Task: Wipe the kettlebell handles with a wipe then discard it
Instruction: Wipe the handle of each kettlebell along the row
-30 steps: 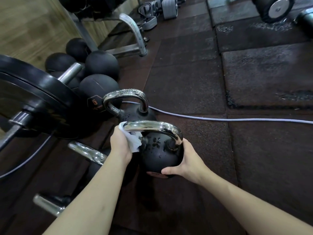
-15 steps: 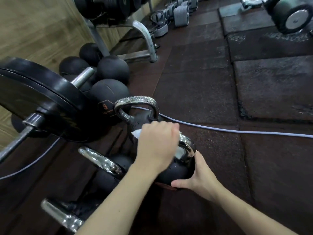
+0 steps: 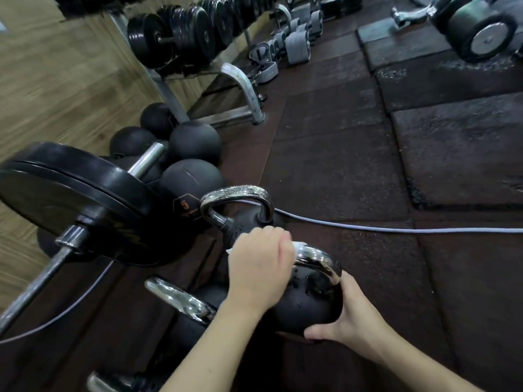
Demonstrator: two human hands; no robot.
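Since a second ago my left hand point(image 3: 259, 271) has slid from the near-left end of the chrome handle point(image 3: 318, 260) up onto its top, fingers curled over the bar with the white wipe point(image 3: 298, 244) pinched beneath; only slivers of wipe show at either side of my knuckles. Half a second ago it sat almost the same. My right hand point(image 3: 343, 321) has stayed cupped round the right flank of the round black kettlebell point(image 3: 307, 306), thumb under its base, steadying it on the floor.

From the head view, this kettlebell stands near centre on dark rubber floor tiles point(image 3: 339, 171). Just beyond it is a second black kettlebell point(image 3: 240, 219) whose chrome handle is beaded with droplets. A grey cable point(image 3: 396, 229) runs across the floor behind both. Left lies a black barbell plate point(image 3: 73, 199) on its steel bar, with black medicine balls point(image 3: 192, 176) behind it. Far left, a rack of black dumbbells point(image 3: 184, 35) stands against a wood-panelled wall point(image 3: 56, 80).
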